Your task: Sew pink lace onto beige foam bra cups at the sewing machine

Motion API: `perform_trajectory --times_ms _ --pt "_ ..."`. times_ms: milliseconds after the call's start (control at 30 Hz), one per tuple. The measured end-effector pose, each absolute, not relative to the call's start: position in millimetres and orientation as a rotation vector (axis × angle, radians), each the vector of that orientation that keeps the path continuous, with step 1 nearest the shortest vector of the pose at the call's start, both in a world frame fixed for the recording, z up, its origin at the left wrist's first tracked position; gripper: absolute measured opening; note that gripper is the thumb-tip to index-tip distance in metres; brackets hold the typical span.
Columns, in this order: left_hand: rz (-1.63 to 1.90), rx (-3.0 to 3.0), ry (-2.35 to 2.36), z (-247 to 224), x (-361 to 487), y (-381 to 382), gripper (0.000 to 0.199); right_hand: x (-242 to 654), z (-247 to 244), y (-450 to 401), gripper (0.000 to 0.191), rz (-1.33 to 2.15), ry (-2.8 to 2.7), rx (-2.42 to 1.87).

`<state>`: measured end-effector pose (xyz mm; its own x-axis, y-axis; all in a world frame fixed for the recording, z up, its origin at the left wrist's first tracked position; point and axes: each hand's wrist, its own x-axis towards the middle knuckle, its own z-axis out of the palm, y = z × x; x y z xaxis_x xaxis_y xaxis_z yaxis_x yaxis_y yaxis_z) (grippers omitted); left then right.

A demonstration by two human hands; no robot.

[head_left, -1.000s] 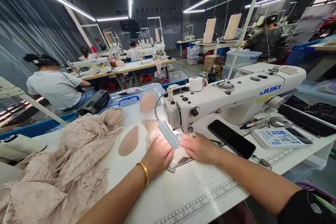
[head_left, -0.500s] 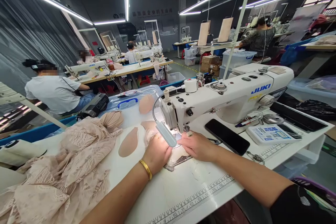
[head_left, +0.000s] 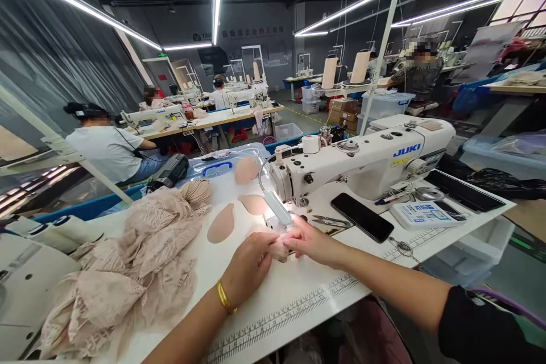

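My left hand (head_left: 247, 267), with a gold bangle at the wrist, has its fingers closed on a small piece of beige fabric (head_left: 279, 251). My right hand (head_left: 313, 243) pinches the same fabric from the other side, close to the fingertips of my left hand. Both hands are just in front of the needle area of a white sewing machine (head_left: 354, 159), under a lit lamp (head_left: 278, 209). Beige teardrop-shaped pads (head_left: 222, 224) lie on the white table left of the machine. Part of the fabric is hidden by my fingers.
A heap of beige lace (head_left: 140, 273) covers the table's left side. Right of my hands lie snips (head_left: 330, 222), a black phone (head_left: 362, 217) and a white-and-blue box (head_left: 426, 215). A lidded plastic bin (head_left: 251, 151) stands behind. Other people sit at machines farther off.
Both hands have drawn back from the needle area toward the table's front edge, bringing the fabric with them. The fabric now looks more bunched between my fingers. The camera view has shifted.
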<state>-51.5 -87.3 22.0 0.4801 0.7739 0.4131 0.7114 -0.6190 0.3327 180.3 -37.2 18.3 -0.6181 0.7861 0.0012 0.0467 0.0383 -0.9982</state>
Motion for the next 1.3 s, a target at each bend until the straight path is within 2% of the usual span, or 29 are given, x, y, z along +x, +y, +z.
perform_trajectory --times_ms 67,167,300,333,400,467,500,567,633,667,733,867,967,1067,1167,1300 --pt "0.809 2.475 1.285 25.3 -64.8 -108.6 0.045 168.3 25.1 -55.6 0.060 1.863 -1.444 -0.823" --pt "0.792 2.113 1.525 31.7 -95.9 -132.7 0.040 157.7 32.7 -80.6 0.071 1.982 -1.080 -0.798" --pt "1.230 1.473 1.834 39.7 -113.5 -175.8 0.040 153.6 36.5 -104.9 0.073 1.996 -0.746 -0.759" --pt "1.319 1.322 1.767 39.8 -106.2 -189.4 0.041 152.7 37.2 -109.8 0.073 1.985 -0.713 -0.756" --pt "1.140 1.065 1.380 36.8 -78.7 -214.7 0.046 150.5 39.1 -119.9 0.073 1.966 -0.682 -0.742" --pt "0.803 0.744 0.889 30.6 -43.7 -229.8 0.070 149.1 40.9 -131.6 0.072 1.954 -0.666 -0.719" --pt "0.754 0.606 0.754 27.7 -27.5 -231.6 0.078 149.3 41.1 -138.4 0.071 1.951 -0.663 -0.705" --pt "0.949 0.419 0.703 24.6 -4.2 -224.6 0.069 152.8 38.7 -153.4 0.068 1.928 -0.674 -0.685" --pt "1.279 0.361 0.780 26.8 5.7 -209.7 0.048 160.4 32.1 -168.1 0.067 1.887 -0.725 -0.700" --pt "1.407 0.364 0.822 29.6 7.1 -202.3 0.044 165.2 27.7 -174.2 0.068 1.870 -0.775 -0.719" --pt "1.522 0.411 0.869 36.2 8.1 -192.2 0.051 174.6 19.2 -181.3 0.073 1.862 -0.918 -0.763" --pt "1.448 0.500 0.845 45.9 15.5 -193.2 0.058 184.8 12.6 -169.5 0.085 1.757 -1.157 -0.844" --pt "1.398 0.480 0.807 48.0 17.8 -200.2 0.060 186.6 14.8 -146.7 0.068 1.713 -1.035 -0.910" --pt "1.364 0.467 0.813 46.5 11.2 -202.9 0.054 187.9 17.6 -133.3 0.057 1.820 -0.817 -0.875" --pt "1.325 0.452 0.882 41.6 4.6 -200.3 0.044 188.5 21.0 -137.2 0.069 1.971 -0.878 -0.723" --pt "1.332 0.324 0.939 36.5 8.3 -192.9 0.040 186.5 23.1 -148.2 0.089 1.887 -1.049 -0.708"
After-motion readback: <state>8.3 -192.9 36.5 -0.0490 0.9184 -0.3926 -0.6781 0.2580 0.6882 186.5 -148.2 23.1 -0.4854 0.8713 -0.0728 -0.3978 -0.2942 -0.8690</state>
